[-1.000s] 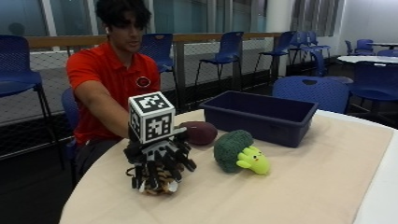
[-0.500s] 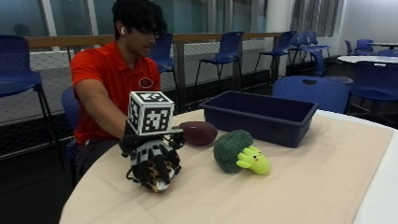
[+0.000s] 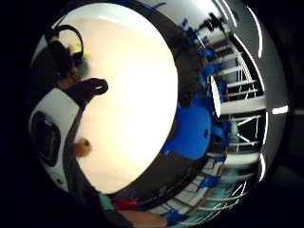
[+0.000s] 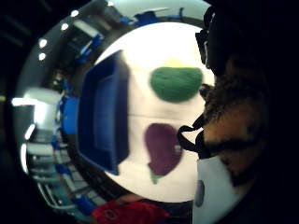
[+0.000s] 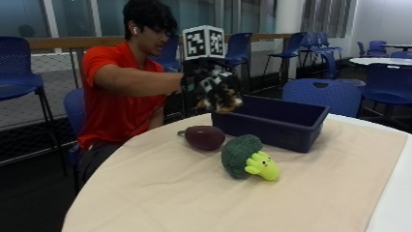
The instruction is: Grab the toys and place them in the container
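In the outside view my gloved right hand (image 5: 205,77) is raised well above the table and grips a brown, black and white plush toy (image 5: 221,95). It hangs just beside the near left corner of the dark blue container (image 5: 273,121). A purple eggplant plush (image 5: 204,137) lies on the table below the hand. A green broccoli plush with a yellow face (image 5: 250,158) lies in front of the container. In the thumb side palm view the held furry toy (image 4: 229,126) fills one side, with the eggplant (image 4: 162,148), broccoli (image 4: 176,84) and container (image 4: 103,112) beyond.
The round table (image 5: 161,193) has a cream cloth over it. Blue chairs (image 5: 328,92) stand behind it and at the far tables. The little finger side palm view shows the bare tabletop (image 3: 137,95) and a blue chair (image 3: 192,130).
The hand has closed on the plush toy at the table's front left and lifted it up and toward the container. The outside camera's picture has shifted too.
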A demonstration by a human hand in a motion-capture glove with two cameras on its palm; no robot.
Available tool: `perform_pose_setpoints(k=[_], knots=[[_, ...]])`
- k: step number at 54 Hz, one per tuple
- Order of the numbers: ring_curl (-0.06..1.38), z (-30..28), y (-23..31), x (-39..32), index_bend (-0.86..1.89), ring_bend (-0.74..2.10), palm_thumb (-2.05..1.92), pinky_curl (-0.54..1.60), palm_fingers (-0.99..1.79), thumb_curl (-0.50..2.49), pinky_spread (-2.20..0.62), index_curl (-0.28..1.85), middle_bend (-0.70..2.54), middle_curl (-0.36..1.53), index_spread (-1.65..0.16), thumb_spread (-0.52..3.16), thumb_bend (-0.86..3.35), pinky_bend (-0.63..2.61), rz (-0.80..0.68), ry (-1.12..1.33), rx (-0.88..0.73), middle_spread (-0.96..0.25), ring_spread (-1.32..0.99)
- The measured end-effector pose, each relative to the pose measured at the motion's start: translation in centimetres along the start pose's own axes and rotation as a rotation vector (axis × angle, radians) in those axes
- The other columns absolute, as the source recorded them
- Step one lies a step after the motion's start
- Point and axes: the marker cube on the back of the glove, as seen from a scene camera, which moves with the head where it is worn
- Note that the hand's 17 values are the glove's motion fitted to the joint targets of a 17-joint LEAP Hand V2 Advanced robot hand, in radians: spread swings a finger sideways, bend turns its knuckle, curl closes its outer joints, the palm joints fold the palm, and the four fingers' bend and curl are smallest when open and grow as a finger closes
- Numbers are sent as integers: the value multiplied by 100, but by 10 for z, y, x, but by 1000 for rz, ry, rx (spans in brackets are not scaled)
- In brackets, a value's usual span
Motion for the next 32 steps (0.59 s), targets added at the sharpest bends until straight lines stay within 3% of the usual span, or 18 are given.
perform_pose_setpoints(k=[12,18,28,32], knots=[[36,-34,-49,-174,17,76,66,34,79,66,-39,46,22,32,-41,104,16,107,-215,-125,11,-39,-46],[36,-38,-52,-232,17,75,66,34,79,69,-37,48,21,33,-42,103,15,106,-428,-153,22,-40,-45],[36,-13,-63,-255,17,73,66,35,73,74,-34,53,18,35,-43,104,13,107,-381,-99,-92,-40,-45],[35,3,-66,-243,21,64,56,37,42,71,-27,57,10,33,-44,111,8,110,-286,-49,-181,-35,-37]])
